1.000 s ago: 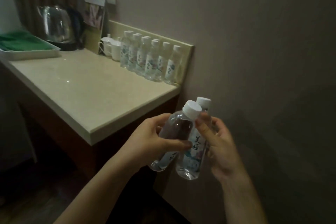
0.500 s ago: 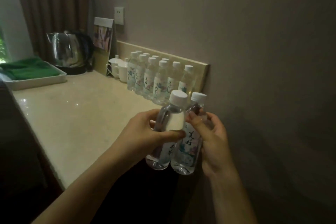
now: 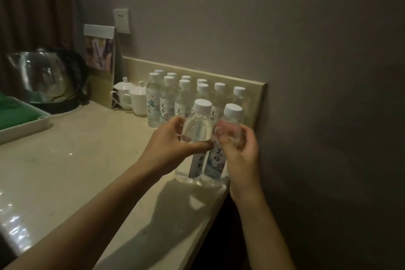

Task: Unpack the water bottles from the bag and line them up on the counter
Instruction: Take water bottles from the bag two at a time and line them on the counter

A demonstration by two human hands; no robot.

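Two clear water bottles with white caps stand upright side by side near the right end of the beige counter (image 3: 92, 173). My left hand (image 3: 168, 149) grips the left bottle (image 3: 198, 129) around its middle. My right hand (image 3: 241, 155) grips the right bottle (image 3: 230, 125) at its upper body. Their bases look to be at or just above the counter top. Behind them, several matching bottles (image 3: 173, 98) stand in two rows along the backsplash. No bag is in view.
White lidded cups (image 3: 134, 97) sit left of the bottle rows, by a standing card (image 3: 99, 55). A glass kettle (image 3: 43, 79) and a white tray (image 3: 24, 125) with green cloth are at the far left. The wall (image 3: 317, 94) closes the counter's right end.
Both hands have carried the two bottles from beyond the counter's front corner up and over onto the counter, upright, in front of the rows.
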